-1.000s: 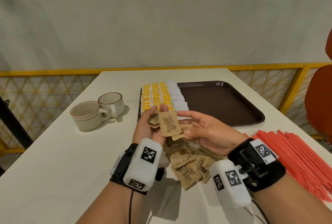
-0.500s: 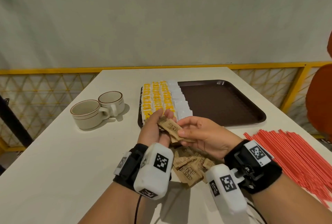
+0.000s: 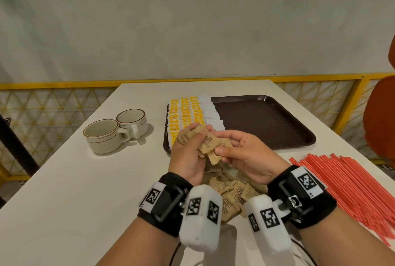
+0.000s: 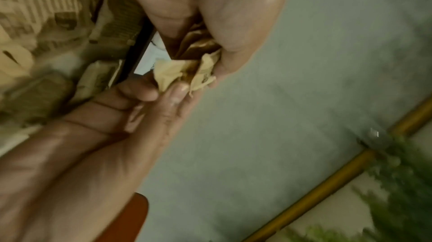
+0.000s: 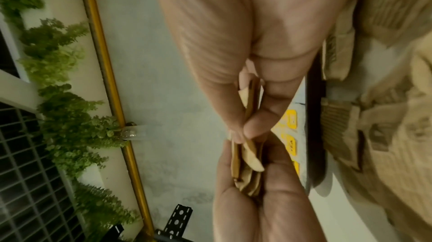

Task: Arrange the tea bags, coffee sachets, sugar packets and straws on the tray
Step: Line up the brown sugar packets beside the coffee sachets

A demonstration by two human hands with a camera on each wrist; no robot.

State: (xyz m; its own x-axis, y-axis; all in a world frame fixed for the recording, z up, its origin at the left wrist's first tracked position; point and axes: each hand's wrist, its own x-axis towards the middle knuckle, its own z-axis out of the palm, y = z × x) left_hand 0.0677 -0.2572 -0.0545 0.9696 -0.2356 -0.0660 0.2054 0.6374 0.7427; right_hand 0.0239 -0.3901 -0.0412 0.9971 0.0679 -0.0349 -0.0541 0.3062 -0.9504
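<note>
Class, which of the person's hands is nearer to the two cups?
Left. The left hand is right of the cups, across bare table; the right hand lies farther right, beyond it.

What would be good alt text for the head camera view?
Both hands, the left hand and right hand, hold brown sugar packets above a loose pile on a white table. Behind, a brown tray holds yellow tea bags; red straws lie right.
</note>
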